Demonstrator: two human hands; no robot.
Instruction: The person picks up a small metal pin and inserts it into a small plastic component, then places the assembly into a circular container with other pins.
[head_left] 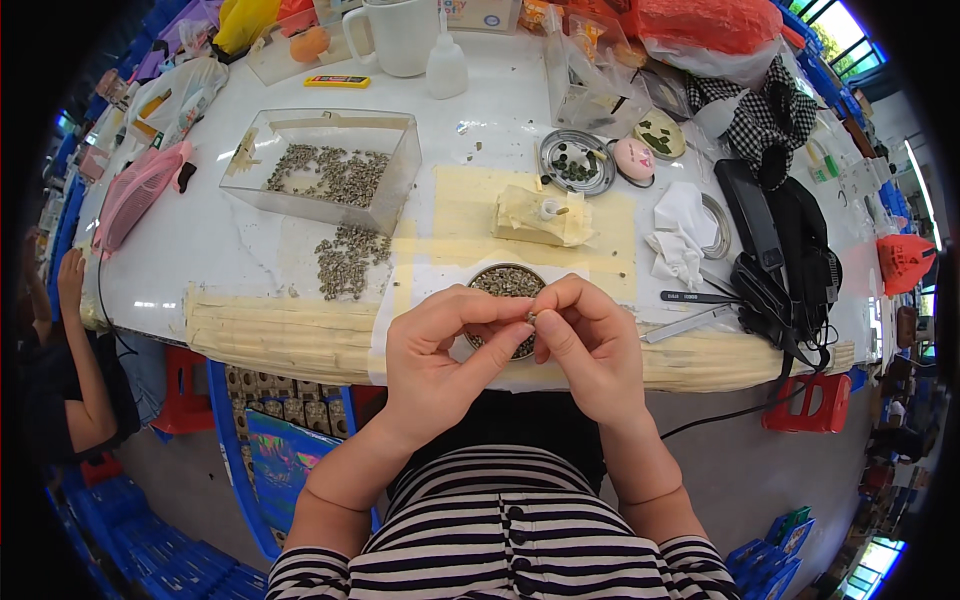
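My left hand (435, 345) and my right hand (592, 352) meet over the front edge of the table, thumbs and forefingers pinched tip to tip. Between the fingertips shows a tiny greyish metal piece (531, 318); its exact kind is too small to tell. Just beneath and behind the hands stands a round tin (507, 266) filled with many similar small pieces, partly covered by my fingers. A taped block (541, 222) with a small white cup-like fitting on top sits beyond the tin.
A clear plastic box (400, 150) holds more small pieces, with a loose pile (350, 262) beside it. To the right lie tweezers (698, 297), a metal ruler (690, 323), a round dish (577, 187) of dark bits and a black bag (790, 260). Another person's arm (88, 380) shows at left.
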